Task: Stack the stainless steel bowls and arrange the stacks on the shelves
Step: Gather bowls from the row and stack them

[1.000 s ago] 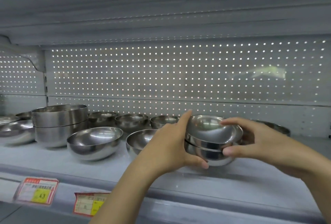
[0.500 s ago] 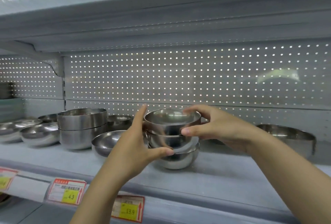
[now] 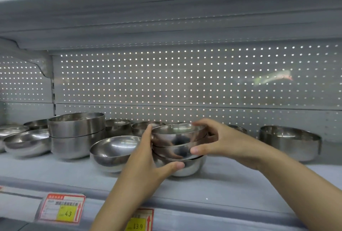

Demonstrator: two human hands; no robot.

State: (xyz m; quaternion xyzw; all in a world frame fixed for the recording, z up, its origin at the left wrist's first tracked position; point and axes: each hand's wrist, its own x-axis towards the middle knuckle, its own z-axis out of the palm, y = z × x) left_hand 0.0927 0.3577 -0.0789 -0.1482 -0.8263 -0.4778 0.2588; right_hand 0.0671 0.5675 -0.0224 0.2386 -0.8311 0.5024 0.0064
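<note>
Left hand point(image 3: 146, 158) and right hand point(image 3: 220, 141) fingers curl around opposite sides of the three-bowl stack point(image 3: 178, 149), holding it square so the nested bowls stay aligned. Stack sits on the shelf point(image 3: 231, 180), near edge, a loose bowl point(image 3: 112, 152) just left, taller stack point(image 3: 76, 134) further left.

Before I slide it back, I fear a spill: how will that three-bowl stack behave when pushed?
The stack has a rounded base, so it may rock. Polished steel looks slippery; the upper bowls sit slightly askew and could shift. Both hands steadying it seems wise.
</note>
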